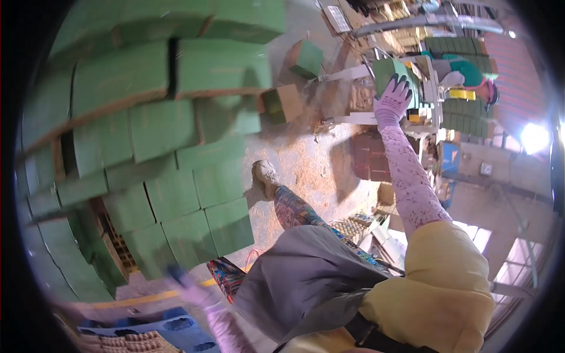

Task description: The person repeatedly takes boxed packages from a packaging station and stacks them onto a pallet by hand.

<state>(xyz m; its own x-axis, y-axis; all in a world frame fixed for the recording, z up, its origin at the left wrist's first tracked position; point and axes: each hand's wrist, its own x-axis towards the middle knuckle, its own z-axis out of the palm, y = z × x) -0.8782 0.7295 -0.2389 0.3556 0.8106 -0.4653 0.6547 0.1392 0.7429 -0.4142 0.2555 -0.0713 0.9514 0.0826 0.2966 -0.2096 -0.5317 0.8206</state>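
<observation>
1. The right hand (393,101), gloved in pink with dark fingertips, is laid with fingers spread against the green carton (384,72); it is open, and no finger is seen wrapped around an edge.
2. The left hand (191,289) is blurred, just beside the lower end of the green stack (165,132); I cannot tell how far its fingers are open or whether it has hold of anything.
3. The green carton sits at the metal stand (353,119), well apart from the green stack and to its right. One green face looks toward the stack; its long axis seems to run slantwise, down and away from the stack, though the hand covers too much to be sure.
4. Just right of the green stack, an open box (282,104) lies on the floor, its mouth facing the stack; another green box (306,59) is above it, between stack and stand.
5. Farther right of the stack, past the stand, a co-worker (465,72) in a green top is near more green cartons (465,115).
6. Below the green stack are a blue pallet (187,330) and moulded trays (141,342).
</observation>
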